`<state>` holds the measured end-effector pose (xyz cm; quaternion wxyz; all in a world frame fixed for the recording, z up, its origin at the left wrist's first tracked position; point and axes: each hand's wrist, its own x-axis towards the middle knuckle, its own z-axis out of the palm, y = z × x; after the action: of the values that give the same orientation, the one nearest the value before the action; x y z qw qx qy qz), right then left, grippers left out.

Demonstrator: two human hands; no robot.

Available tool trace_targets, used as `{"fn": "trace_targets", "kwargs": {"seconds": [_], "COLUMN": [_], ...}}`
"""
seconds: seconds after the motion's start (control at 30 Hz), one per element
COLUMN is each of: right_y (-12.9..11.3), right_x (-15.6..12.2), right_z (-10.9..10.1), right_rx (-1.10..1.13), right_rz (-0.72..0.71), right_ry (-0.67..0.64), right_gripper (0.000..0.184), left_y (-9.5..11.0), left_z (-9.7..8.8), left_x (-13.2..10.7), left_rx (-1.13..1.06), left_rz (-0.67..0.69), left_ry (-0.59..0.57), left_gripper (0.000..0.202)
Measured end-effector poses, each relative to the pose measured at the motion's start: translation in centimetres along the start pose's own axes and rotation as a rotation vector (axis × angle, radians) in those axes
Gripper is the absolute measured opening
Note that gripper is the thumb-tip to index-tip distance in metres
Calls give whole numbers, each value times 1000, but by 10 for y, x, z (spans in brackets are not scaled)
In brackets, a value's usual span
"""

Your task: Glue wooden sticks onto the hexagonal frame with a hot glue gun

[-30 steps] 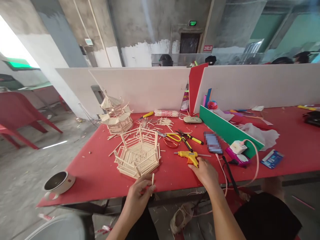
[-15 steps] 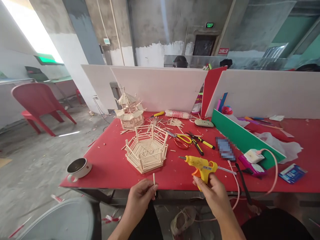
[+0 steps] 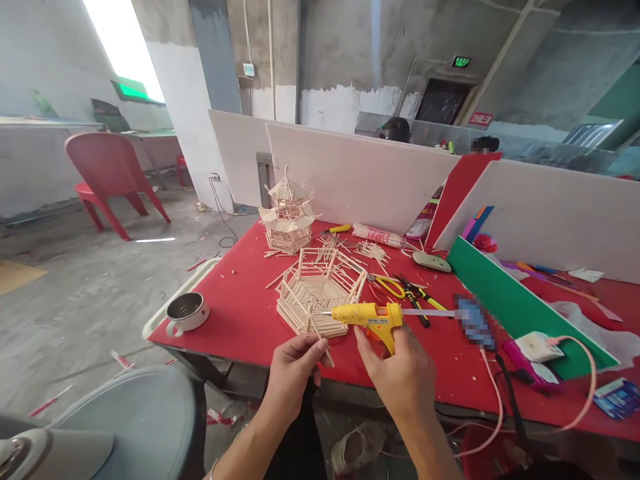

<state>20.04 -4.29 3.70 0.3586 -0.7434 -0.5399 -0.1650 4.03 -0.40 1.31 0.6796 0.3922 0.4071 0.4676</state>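
My left hand pinches a thin wooden stick between thumb and fingers, at the near edge of the table. In my right hand is a yellow hot glue gun, its nozzle pointing left, close to the stick's upper end; whether they touch I cannot tell. A clear glue stick sticks out of the gun's back. Just beyond lies an octagonal stick base with a railing of posts and bars. Behind it stands a small tiered pagoda of the same sticks.
Loose sticks, a bundle of sticks, pliers and a computer mouse lie on the red table. A cup stands near the left edge. A green board and a pink cable are at right.
The glue gun has moved left to the stick in my left hand, and the stick now leans. The camera view has turned, so the table appears further right and tilted.
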Motion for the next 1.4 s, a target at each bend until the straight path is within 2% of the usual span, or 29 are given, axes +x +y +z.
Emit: {"fn": "trace_targets", "kwargs": {"seconds": [0.13, 0.53, 0.67, 1.4], "right_y": [-5, -10, -10, -10], "right_x": [7, 14, 13, 15], "right_z": [6, 11, 13, 13], "right_rx": [-102, -176, -175, -171], "right_rz": [-123, -213, -231, -276], "right_ry": [13, 48, 104, 147], "right_gripper": [33, 21, 19, 14], "left_y": [0, 1, -1, -3], "left_z": [3, 10, 11, 11], "left_x": [3, 10, 10, 13], "left_rx": [-41, -70, -82, -91], "left_rz": [-19, -69, -81, -63], "left_ry": [-9, -27, -36, -48], "left_gripper": [39, 40, 39, 36]}}
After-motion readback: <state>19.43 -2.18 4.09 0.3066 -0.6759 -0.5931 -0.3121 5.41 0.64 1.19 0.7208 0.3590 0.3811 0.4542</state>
